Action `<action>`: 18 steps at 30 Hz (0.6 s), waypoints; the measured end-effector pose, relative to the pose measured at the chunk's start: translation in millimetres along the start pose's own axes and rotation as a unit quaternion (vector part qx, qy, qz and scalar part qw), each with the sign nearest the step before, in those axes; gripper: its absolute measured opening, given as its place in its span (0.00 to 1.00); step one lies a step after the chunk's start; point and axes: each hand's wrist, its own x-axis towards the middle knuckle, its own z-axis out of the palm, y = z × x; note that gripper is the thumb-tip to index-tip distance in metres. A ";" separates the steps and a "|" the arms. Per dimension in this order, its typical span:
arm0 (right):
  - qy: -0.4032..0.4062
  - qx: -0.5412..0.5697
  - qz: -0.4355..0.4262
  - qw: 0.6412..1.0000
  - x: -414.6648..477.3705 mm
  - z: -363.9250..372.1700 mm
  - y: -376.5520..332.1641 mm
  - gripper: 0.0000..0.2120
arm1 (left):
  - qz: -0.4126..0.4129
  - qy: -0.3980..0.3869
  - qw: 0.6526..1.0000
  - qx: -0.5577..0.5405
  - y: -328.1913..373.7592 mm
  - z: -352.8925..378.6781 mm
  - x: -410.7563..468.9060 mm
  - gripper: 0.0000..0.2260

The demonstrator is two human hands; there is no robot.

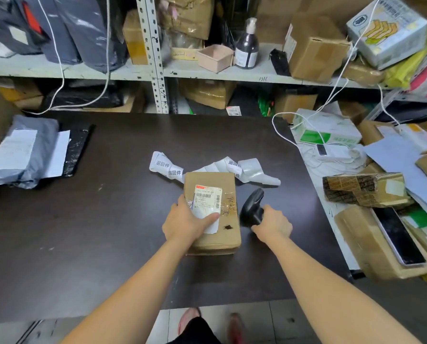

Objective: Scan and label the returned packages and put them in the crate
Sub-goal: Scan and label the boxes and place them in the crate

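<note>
A brown cardboard package (pixel 226 234) with a white shipping label lies in the middle of the dark table (pixel 108 232). My left hand (pixel 185 223) rests on its left side, thumb pressing a white label on the top. My right hand (pixel 273 223) grips the handle of a black barcode scanner (pixel 253 206) that lies just right of the package. A strip of white return labels (pixel 172 167) with printed characters lies curled on the table behind the package.
Grey and black mailer bags (pixel 26 152) lie at the table's left end. To the right, a white surface holds taped boxes (pixel 366 188), a label printer (pixel 331 152) with white cables, and a phone (pixel 397 238). Metal shelving (pixel 155 55) packed with parcels stands behind.
</note>
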 end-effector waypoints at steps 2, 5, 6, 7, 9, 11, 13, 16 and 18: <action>-0.006 0.029 -0.009 1.000 2.0 -8.1 2.8 0.16 | -0.007 -0.011 1.000 0.003 2.6 -2.9 1.1 0.43; -0.003 0.107 -0.020 0.994 7.3 -32.1 4.3 0.08 | -0.007 -0.021 1.000 0.010 4.2 -5.6 3.4 0.42; 0.000 0.130 -0.040 0.991 6.7 -43.3 3.0 0.07 | -0.005 -0.019 1.000 0.006 4.1 -6.5 3.2 0.41; 0.005 0.152 -0.064 0.986 5.4 -55.1 1.3 0.06 | -0.001 -0.015 1.000 -0.002 3.5 -7.1 2.4 0.39; 0.022 0.156 -0.116 0.981 -1.1 -80.7 -2.1 0.02 | 0.005 -0.008 1.000 -0.018 2.3 -8.0 0.3 0.36; 0.036 0.111 -0.167 0.979 -11.6 -102.8 -4.1 0.06 | 0.007 -0.001 1.000 -0.028 2.0 -8.7 -1.9 0.35; 0.050 0.066 -0.207 0.975 -21.7 -116.7 -5.1 0.09 | 0.009 0.004 1.000 -0.029 2.3 -9.1 -3.4 0.35; 0.089 0.024 -0.235 0.968 -34.1 -124.2 -4.8 0.11 | 0.011 0.007 1.000 -0.026 2.3 -9.5 -3.9 0.35; 0.107 0.019 -0.242 0.964 -39.8 -126.0 -3.4 0.11 | 0.014 0.005 1.000 -0.027 1.9 -9.1 -4.1 0.35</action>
